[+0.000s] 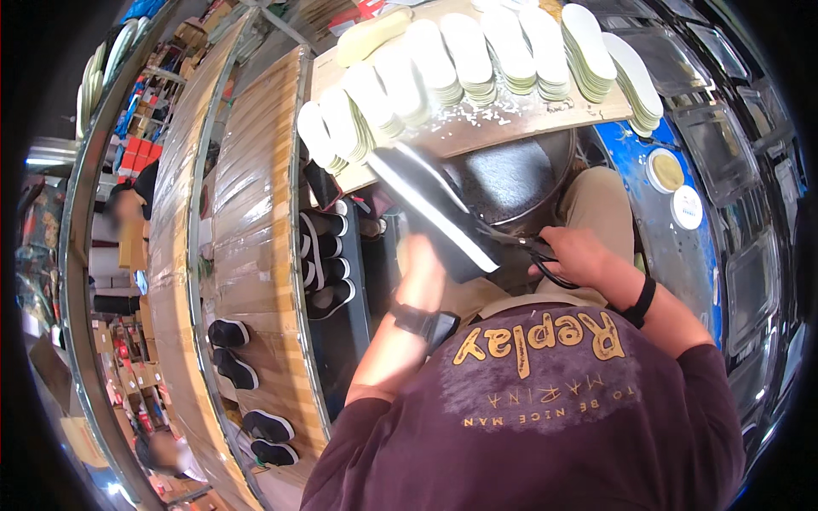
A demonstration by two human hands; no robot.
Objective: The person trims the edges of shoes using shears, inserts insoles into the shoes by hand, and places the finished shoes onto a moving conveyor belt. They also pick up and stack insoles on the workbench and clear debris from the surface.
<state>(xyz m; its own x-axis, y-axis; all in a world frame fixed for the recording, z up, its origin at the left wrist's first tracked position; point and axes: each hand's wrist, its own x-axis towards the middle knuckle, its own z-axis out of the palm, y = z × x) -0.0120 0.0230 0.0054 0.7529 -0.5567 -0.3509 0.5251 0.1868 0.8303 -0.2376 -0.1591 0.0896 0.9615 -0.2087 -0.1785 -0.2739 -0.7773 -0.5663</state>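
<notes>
Head view: brown cartons (106,341) far left beside conveyor, red boxes (136,153) above them. Two round lidded tins (675,183) on blue surface at right. Board (477,119) ahead carries stacks of pale insoles (477,51). Black shoes (324,255) on belt (256,213) at left. Left hand (423,268) fingers clamped on dark sole sheet (434,213), held above lap. Right hand (575,255) fingers closed through scissors (524,247), blades at sheet edge.
</notes>
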